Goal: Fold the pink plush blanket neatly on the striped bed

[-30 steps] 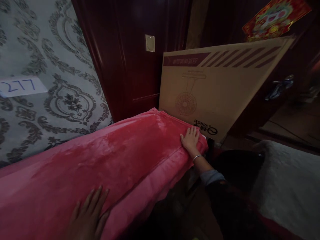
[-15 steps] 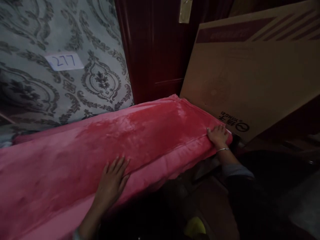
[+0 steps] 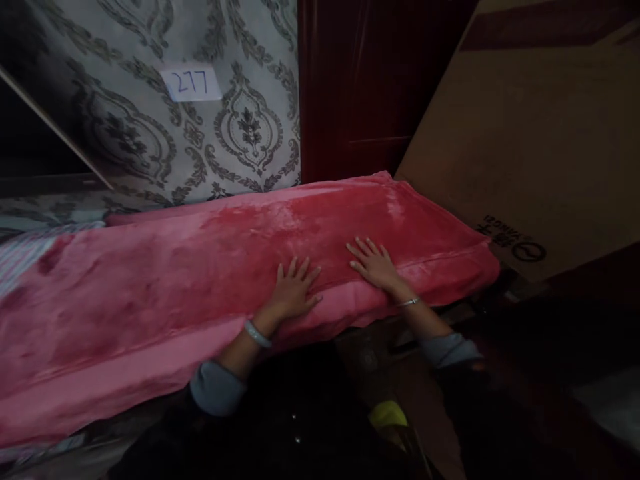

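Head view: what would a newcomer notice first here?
The bright pink blanket across the middle, with the left hand and right hand flat on it side by side. Behind, a white label reading 277 is on the patterned wall upper left, and a cardboard box leans at right.

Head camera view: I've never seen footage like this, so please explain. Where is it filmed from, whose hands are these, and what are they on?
The camera sits on a person's head, looking down at their own bare hands; no machine is involved. The left hand and right hand lie flat, fingers spread, on a pink plush blanket; neither holds anything. Behind it are patterned wallpaper, a label reading 277, a dark red door and a tilted cardboard box.
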A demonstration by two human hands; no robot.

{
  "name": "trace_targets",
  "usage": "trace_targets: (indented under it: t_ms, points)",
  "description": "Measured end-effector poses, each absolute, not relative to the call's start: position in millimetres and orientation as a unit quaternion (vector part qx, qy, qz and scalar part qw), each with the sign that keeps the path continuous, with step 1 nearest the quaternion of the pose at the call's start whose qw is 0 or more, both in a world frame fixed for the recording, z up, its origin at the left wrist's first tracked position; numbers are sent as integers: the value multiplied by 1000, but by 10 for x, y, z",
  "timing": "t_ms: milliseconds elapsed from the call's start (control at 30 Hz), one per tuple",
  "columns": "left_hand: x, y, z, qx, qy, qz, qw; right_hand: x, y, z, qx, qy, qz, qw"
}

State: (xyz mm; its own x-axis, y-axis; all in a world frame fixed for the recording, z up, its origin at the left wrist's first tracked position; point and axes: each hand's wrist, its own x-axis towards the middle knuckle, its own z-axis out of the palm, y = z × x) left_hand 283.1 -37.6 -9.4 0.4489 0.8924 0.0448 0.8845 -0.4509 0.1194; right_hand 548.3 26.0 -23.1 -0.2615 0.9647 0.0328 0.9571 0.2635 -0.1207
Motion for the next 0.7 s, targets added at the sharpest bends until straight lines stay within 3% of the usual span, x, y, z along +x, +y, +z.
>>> trace_targets:
  t_ms: [167, 333, 467, 700]
  points:
    - [2804, -627, -262, 854, 514, 72, 29, 5653, -161, -500, -603, -795, 3, 59]
    - [2612, -900, -134, 865, 487, 82, 91, 5626, -322, -599, -584, -795, -27, 163]
    - [2248, -957, 78, 814, 561, 143, 49, 5156, -223, -487, -519, -823, -38, 227]
    - [1572, -1267, -168, 695, 714, 85, 4, 4535, -324, -625, -460, -874, -44, 147]
